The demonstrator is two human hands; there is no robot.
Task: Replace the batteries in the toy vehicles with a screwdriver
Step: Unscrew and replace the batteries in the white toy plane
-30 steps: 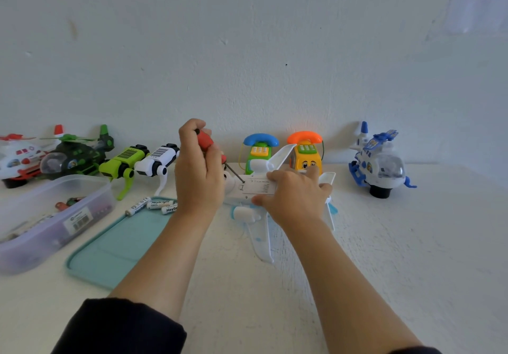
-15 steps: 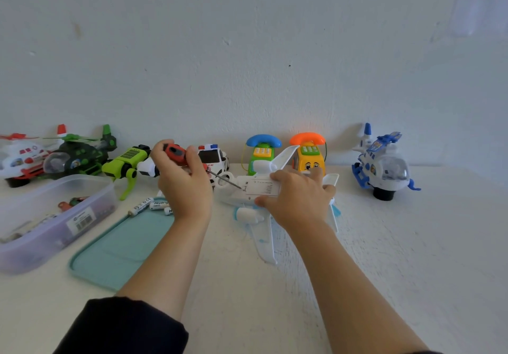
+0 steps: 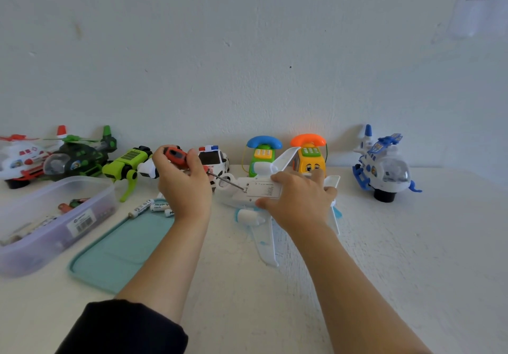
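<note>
A white toy airplane (image 3: pixel 268 239) lies belly-up on the table in the middle. My right hand (image 3: pixel 298 198) grips its body over the battery cover. My left hand (image 3: pixel 183 186) grips a screwdriver (image 3: pixel 176 156) with a red and black handle. The metal shaft slants down to the right, and its tip sits at the left end of the battery cover. Loose white batteries (image 3: pixel 154 207) lie just left of my left hand, at the far edge of a teal tray (image 3: pixel 123 249).
A clear plastic box (image 3: pixel 49 221) with batteries stands at the left. Along the wall stand two helicopters (image 3: pixel 55 156), a green robot toy (image 3: pixel 126 164), a police car (image 3: pixel 215 158), two phone toys (image 3: pixel 286 151) and a blue and white helicopter (image 3: pixel 383 165).
My left hand dropped and swung left, laying the screwdriver from steep to nearly flat with its tip at the cover. The police car came into view behind it. My right hand stayed on the airplane.
</note>
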